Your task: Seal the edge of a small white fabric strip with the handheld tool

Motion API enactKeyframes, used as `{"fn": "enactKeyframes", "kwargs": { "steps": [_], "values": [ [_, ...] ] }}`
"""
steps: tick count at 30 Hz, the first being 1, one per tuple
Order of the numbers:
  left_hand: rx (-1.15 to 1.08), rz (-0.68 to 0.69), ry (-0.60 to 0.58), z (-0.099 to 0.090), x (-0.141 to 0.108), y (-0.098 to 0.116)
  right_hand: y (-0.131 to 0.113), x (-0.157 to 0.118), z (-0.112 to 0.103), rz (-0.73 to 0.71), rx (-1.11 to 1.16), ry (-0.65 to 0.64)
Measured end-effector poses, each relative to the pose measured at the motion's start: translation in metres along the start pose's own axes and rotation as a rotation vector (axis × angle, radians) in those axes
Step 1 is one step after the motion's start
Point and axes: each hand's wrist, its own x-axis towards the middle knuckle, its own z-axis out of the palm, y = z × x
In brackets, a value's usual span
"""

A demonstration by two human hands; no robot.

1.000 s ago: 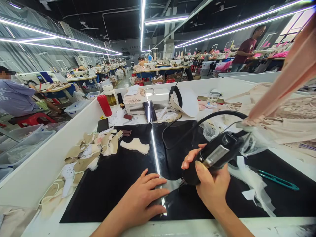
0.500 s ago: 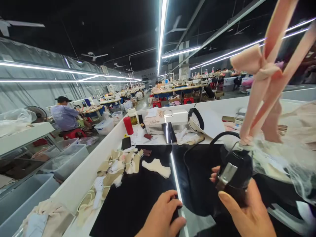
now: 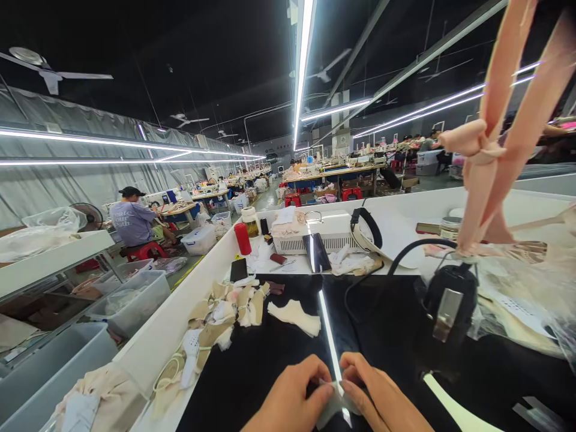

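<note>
My left hand (image 3: 294,396) and my right hand (image 3: 380,396) are close together at the near edge of the black work surface (image 3: 252,372). Both are closed, fingertips pinching a thin, greyish, see-through piece (image 3: 332,413). Its lower part is cut off by the frame, and its material is unclear. To the right of my right hand, a black corded tool (image 3: 454,306) with a metal plate stands below knotted pink fabric straps (image 3: 486,162). A pale curved strip (image 3: 454,408) lies below that tool. Ahead of my left hand is a cream fabric piece (image 3: 294,317).
Beige and white fabric pieces (image 3: 225,312) are piled on the left. A white vented box (image 3: 297,243), a phone (image 3: 316,252) and a red container (image 3: 242,238) stand at the back. Plastic bins (image 3: 135,300) flank the table, and a co-worker (image 3: 130,219) sits beyond.
My right hand has let go of the black tool and moved left to the thin piece. My left hand now pinches it too. The camera view has shifted slightly.
</note>
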Motion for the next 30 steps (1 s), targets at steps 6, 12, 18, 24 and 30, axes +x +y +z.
{"fn": "enactKeyframes", "kwargs": {
  "steps": [6, 12, 18, 24, 30],
  "values": [
    [-0.182, 0.009, 0.058, -0.039, 0.024, -0.001, -0.008, 0.037, 0.008, 0.009, 0.068, -0.017],
    [-0.019, 0.078, 0.239, -0.078, 0.072, -0.017, -0.015, 0.090, 0.024, -0.026, -0.016, 0.070],
    [0.420, 0.186, 0.237, -0.093, 0.095, -0.023, -0.012, 0.117, 0.043, -0.028, -0.238, 0.119],
    [0.783, 0.219, 0.156, -0.082, 0.109, -0.039, -0.003, 0.119, 0.056, -0.065, -0.427, 0.139],
    [0.945, 0.302, 0.142, -0.080, 0.109, -0.042, -0.013, 0.111, 0.054, -0.085, -0.480, 0.131]
  ]
}}
